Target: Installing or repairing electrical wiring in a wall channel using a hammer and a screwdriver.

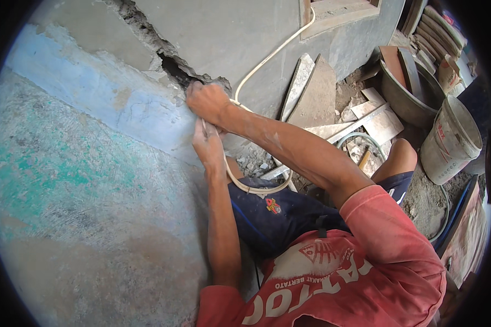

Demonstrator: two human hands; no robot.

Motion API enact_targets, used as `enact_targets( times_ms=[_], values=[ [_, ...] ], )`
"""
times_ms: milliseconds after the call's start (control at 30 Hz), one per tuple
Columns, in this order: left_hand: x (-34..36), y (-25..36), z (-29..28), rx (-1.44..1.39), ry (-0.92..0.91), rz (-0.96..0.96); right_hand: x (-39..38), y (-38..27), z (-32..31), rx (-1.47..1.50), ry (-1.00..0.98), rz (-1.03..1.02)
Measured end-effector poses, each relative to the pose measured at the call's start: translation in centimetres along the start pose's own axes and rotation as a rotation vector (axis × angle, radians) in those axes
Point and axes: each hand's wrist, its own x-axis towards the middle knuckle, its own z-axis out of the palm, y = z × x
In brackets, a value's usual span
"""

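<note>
My right hand (208,102) is closed in a fist at the lower end of a jagged crack (174,71) in the grey wall. What lies inside its fingers is hidden. Just below it, my left hand (207,146) is closed on a cream-coloured cable (273,55). From the window opening the cable hangs down the wall, passes behind my right wrist, loops over my lap and rises to my left hand. The loop hangs in front of my dark shorts (289,215).
Broken boards (317,90) lean against the wall, with rubble and tile pieces (379,122) beneath. To the right stand a large basin (431,90) and a dirty white bucket (451,139). A window frame (338,16) sits at the top. Blue paint peels from the wall (93,82) at left.
</note>
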Motion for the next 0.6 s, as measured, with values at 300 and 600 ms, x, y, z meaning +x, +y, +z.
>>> enact_targets(
  times_ms=[300, 600],
  values=[
    [-1.0, 1.2, -0.1, 0.057, -0.029, -0.048, 0.3, 0.2, 0.2, 0.024, -0.005, -0.06],
    [-0.6, 0.4, -0.4, -0.019, -0.063, -0.003, 0.7, 0.2, 0.4, 0.095, -0.04, -0.022]
  ],
)
